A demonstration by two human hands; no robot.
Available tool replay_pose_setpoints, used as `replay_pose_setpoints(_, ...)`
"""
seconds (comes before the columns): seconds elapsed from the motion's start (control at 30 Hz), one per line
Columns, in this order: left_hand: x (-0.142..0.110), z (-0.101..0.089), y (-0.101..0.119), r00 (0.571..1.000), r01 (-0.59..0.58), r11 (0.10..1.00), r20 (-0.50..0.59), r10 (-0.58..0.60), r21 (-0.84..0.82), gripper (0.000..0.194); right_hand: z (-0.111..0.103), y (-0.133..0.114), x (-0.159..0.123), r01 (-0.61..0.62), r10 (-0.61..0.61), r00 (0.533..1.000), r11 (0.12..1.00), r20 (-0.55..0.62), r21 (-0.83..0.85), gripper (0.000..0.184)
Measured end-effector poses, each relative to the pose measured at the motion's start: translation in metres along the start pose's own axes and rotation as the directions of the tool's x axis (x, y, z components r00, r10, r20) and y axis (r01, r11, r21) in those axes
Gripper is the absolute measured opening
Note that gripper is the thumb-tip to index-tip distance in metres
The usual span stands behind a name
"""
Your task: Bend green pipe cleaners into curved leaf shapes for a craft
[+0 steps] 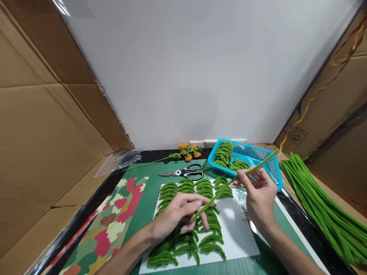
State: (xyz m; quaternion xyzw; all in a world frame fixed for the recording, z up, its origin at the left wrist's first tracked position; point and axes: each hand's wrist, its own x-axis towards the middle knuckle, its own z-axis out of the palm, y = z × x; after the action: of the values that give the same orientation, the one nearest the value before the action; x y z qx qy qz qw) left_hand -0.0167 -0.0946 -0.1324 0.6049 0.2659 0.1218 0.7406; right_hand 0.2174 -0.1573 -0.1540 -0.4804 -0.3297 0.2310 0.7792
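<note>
A long, straight green pipe cleaner slants between my two hands, its upper end reaching over the blue basket. My right hand pinches it between thumb and fingers near the middle. At its lower end, my left hand has its fingers curled about it, above the white sheet. Rows of short, curved green pipe cleaner pieces lie on that sheet, some hidden beneath my left hand. Black-and-white handled scissors lie just beyond the sheet, blades pointing left.
Behind my right hand is a blue plastic basket with more curved green pieces. A bundle of long green pipe cleaners lies at right. Orange flowers lie at the back. A camouflage-patterned sheet is at left; cardboard walls flank the table.
</note>
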Motion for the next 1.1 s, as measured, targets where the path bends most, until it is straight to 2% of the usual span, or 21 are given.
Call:
replay_pose_setpoints(0.13, -0.002, -0.003, -0.003, 0.998, 0.049, 0.996, -0.04, -0.052, -0.071, 0.044, -0.003, 0.002, -0.009, 0.203, -0.19, 0.978, 0.964, 0.091, -0.171, 0.021)
replay_pose_setpoints(0.2, -0.004, -0.002, -0.003, 0.997, 0.069, 0.99, -0.015, -0.071, -0.124, 0.041, -0.006, 0.006, -0.014, 0.29, -0.249, 0.951, 0.925, 0.183, -0.245, 0.018)
replay_pose_setpoints(0.27, -0.006, 0.0, -0.002, 0.996, 0.089, 0.982, 0.02, -0.087, -0.169, 0.038, -0.01, 0.012, -0.016, 0.402, -0.32, 0.904, 0.86, 0.283, -0.314, 0.027)
replay_pose_setpoints(0.33, -0.007, 0.002, -0.002, 0.994, 0.101, 0.972, 0.052, -0.092, -0.212, 0.038, -0.015, 0.018, -0.016, 0.574, -0.433, 0.806, 0.736, 0.403, -0.358, 0.042)
replay_pose_setpoints(0.4, -0.008, 0.002, -0.003, 0.993, 0.106, 0.957, 0.08, -0.087, -0.271, 0.038, -0.02, 0.023, -0.015, 0.744, -0.515, 0.652, 0.576, 0.556, -0.338, 0.058)
replay_pose_setpoints(0.47, -0.008, 0.002, -0.007, 0.993, 0.094, 0.945, 0.098, -0.066, -0.313, 0.035, -0.024, 0.025, -0.014, 0.848, -0.519, 0.505, 0.447, 0.689, -0.285, 0.071)
replay_pose_setpoints(0.5, -0.008, 0.002, -0.008, 0.994, 0.079, 0.945, 0.101, -0.05, -0.317, 0.034, -0.026, 0.024, -0.013, 0.877, -0.502, 0.453, 0.401, 0.737, -0.266, 0.076)
replay_pose_setpoints(0.57, -0.008, 0.002, -0.012, 0.996, 0.037, 0.95, 0.088, -0.01, -0.31, 0.033, -0.027, 0.022, -0.012, 0.91, -0.47, 0.391, 0.326, 0.791, -0.256, 0.081)
replay_pose_setpoints(0.7, -0.008, 0.003, -0.016, 0.996, -0.086, 0.949, -0.04, 0.077, -0.302, 0.04, -0.027, 0.016, -0.008, 0.936, -0.438, 0.346, 0.214, 0.83, -0.278, 0.081)
replay_pose_setpoints(0.83, -0.005, 0.002, -0.017, 0.973, -0.193, 0.966, -0.159, 0.166, -0.172, 0.027, -0.025, 0.015, -0.005, 0.951, -0.383, 0.307, 0.095, 0.871, -0.294, 0.08)
replay_pose_setpoints(0.9, -0.002, 0.002, -0.017, 0.956, -0.229, 0.967, -0.21, 0.203, -0.109, 0.028, -0.025, 0.015, -0.004, 0.955, -0.366, 0.291, 0.061, 0.884, -0.289, 0.08)
replay_pose_setpoints(1.0, 0.001, 0.002, -0.019, 0.907, -0.286, 0.957, -0.333, 0.256, -0.044, 0.031, -0.026, 0.016, -0.005, 0.957, -0.352, 0.286, 0.061, 0.891, -0.283, 0.079)
replay_pose_setpoints(1.1, 0.002, 0.0, -0.021, 0.87, -0.3, 0.954, -0.411, 0.273, 0.0, 0.034, -0.028, 0.017, -0.007, 0.949, -0.34, 0.315, 0.142, 0.886, -0.283, 0.075)
